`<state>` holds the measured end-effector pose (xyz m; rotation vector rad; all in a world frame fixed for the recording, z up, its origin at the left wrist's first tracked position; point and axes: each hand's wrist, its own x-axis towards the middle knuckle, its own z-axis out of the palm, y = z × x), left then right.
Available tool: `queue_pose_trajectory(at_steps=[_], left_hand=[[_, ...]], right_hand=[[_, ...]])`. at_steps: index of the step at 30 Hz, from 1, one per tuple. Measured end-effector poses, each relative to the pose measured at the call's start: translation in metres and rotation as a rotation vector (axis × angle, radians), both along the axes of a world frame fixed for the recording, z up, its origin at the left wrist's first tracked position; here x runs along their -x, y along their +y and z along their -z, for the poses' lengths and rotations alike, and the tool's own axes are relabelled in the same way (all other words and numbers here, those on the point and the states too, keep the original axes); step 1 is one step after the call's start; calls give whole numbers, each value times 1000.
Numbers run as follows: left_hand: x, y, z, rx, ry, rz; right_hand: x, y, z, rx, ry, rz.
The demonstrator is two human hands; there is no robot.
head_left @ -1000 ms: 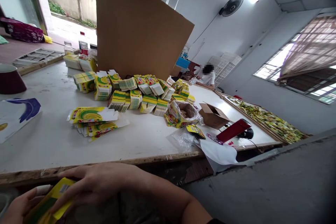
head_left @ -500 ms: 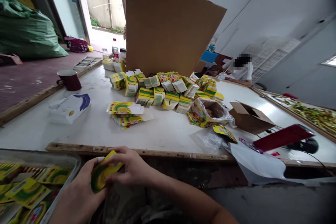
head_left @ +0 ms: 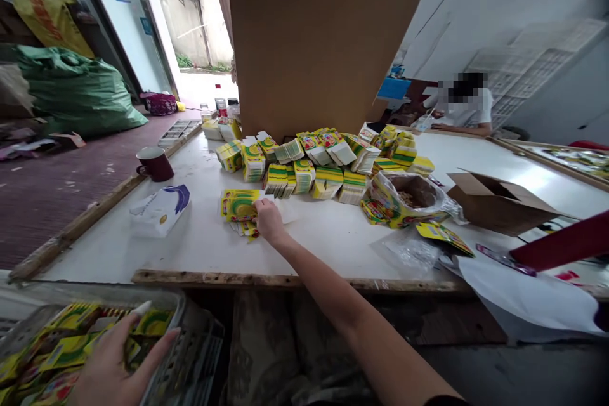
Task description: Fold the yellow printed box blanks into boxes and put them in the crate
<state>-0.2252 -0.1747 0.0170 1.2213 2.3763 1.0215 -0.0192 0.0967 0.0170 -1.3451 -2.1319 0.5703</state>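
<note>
While the right hand (head_left: 269,221) reaches across the white surface (head_left: 323,247), its fingertips touch the right end of a small pile of flat yellow-and-green cartons (head_left: 239,205); its thumb is hidden, so I cannot tell whether the fingers have closed on the top one. The left hand (head_left: 111,361) is over a plastic basket (head_left: 178,317) at the lower left, thumb and index finger spread well apart, a white wrap (head_left: 141,308) on one finger. Yellow boxes (head_left: 64,352) fill the basket beneath it; whether the other fingers touch any cannot be made out. Left of the flat cartons lie a white tissue box (head_left: 155,212) and, farther back, a dark red mug (head_left: 157,166). Bundled carton stacks (head_left: 304,174) stand behind them, before a tall cardboard panel (head_left: 318,57). An open bag (head_left: 397,216) sits near a brown cardboard box (head_left: 499,203) on the right, and a person (head_left: 469,111) in white sits beyond.
</note>
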Motion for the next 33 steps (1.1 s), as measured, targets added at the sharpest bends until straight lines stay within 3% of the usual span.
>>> queue_pose_trajectory(at_steps=[2,4,6,8,12,14,16,19,25,29,33], left_hand=[[-19,7,2,56,-140,15],[-41,16,7,-22,-358,79],[-64,25,11,-184,-621,146],[-86,34,9,-410,-827,99],[-118,51,-15,-767,-1219,-53],[-126,58,-31,-882,-1365,-136],[-132,64,-44,-977,-1455,-184],[-138,72,-51,-963,-1419,-228],[-149,76,-29,-787,-1137,-37],[-158,77,-19,-773,-965,-62],[-168,80,-22,-694,-946,-32]], right_hand=[[-4,-2,0,-1,3,2],[-8,-10,-5,11,32,-13],[-12,-27,-13,45,86,-65],[-14,-55,-22,104,153,-163],[-17,-127,-31,271,303,-463],[-19,-154,-32,508,590,-587],[-20,-167,-32,643,786,-638],[-24,-165,-34,644,810,-615],[-48,-146,-43,704,894,-494],[-65,-145,-39,678,908,-414],[-81,-134,-31,632,895,-307]])
